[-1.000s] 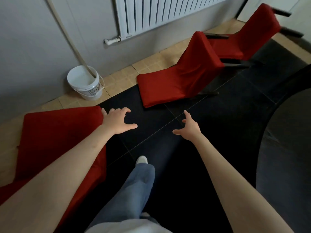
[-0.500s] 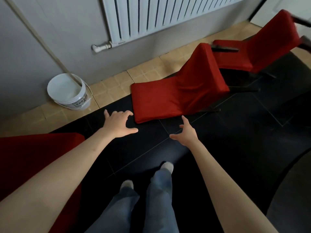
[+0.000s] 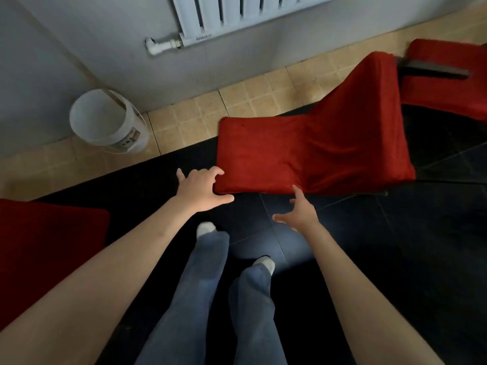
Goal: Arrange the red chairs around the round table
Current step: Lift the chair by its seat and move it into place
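From the head view, the nearest red chair [image 3: 303,154] sits at one o'clock, its back's top edge toward the person. Both hands reach for that edge — the left hand [image 3: 201,187] spread, empty, fingertips at its corner; the right hand [image 3: 297,214] open just short — likely to grip it.

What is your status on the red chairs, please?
Left hand open at the corner of the middle red fabric-covered chair; right hand open just short of it. Nothing gripped. White plastic bucket off to the left, not in the way.
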Available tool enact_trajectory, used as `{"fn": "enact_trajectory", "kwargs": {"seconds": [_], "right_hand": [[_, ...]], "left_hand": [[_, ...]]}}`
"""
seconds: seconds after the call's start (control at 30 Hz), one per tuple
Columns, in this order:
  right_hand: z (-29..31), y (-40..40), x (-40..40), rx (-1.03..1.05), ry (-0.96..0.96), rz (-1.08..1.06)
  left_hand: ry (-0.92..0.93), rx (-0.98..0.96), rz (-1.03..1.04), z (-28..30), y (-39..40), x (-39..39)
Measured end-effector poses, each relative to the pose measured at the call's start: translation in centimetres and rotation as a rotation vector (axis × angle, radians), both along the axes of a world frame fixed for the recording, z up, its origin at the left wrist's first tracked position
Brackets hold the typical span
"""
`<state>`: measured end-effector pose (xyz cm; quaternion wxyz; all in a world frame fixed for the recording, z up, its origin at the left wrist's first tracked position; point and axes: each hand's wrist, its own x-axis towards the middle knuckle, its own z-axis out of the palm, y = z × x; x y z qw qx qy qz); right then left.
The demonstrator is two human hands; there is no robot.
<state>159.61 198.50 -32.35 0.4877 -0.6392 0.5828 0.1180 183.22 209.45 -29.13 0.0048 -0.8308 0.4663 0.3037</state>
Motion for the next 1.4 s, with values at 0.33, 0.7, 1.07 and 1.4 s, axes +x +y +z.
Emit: {"fn": "enact_trajectory", "kwargs": {"seconds": [0.33,0.7,1.07,1.4], "right_hand": [[-19.0,-6.0,-0.3,0.029,0.036,-0.133],[-40.4,-10.3,1.3,0.017,0.133,-0.157],[-49.9,-10.9,2.1,-0.025,0.110,-0.422],[-51.9,-9.4,2.5,-0.144,0.011,-0.621]], "left_hand": [[0.157,0.211,0.120,-19.8,-7.9,-1.6],[0.185,0.241,0.277,-41.1,-10.5,-2.0],[0.229,0.178,0.765,-51.7,-11.6,-7.2],[0.181,0.083,0.961,-55.1,-10.8,-9.4]]}}
